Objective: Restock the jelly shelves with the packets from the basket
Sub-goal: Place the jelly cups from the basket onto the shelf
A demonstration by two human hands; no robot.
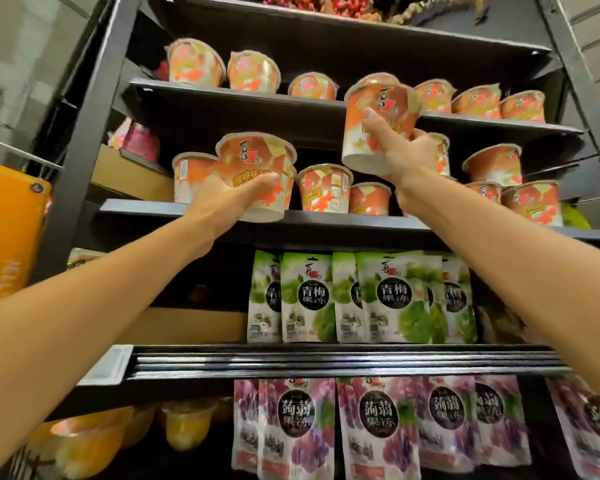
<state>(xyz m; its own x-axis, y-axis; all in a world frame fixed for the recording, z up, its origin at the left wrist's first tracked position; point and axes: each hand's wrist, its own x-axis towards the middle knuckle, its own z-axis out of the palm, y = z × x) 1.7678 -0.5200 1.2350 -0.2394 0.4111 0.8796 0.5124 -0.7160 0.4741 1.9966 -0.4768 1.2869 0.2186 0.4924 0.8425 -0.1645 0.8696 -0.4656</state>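
Both my arms reach up at a black shelf rack. My left hand (222,199) grips an orange and white jelly cup (257,161) from below, just above the front edge of the middle cup shelf (146,206). My right hand (400,152) holds a second orange jelly cup (378,109), tilted, in front of the edge of the upper cup shelf (222,90). Rows of the same orange cups (326,188) stand on both shelves. The basket is out of view.
Green jelly pouches (309,296) stand on the shelf below, purple jelly pouches (298,424) under them. Yellow fruit cups (187,424) sit at the lower left. A cardboard box (132,174) lies left of the cups. An orange sign (7,230) hangs at the left.
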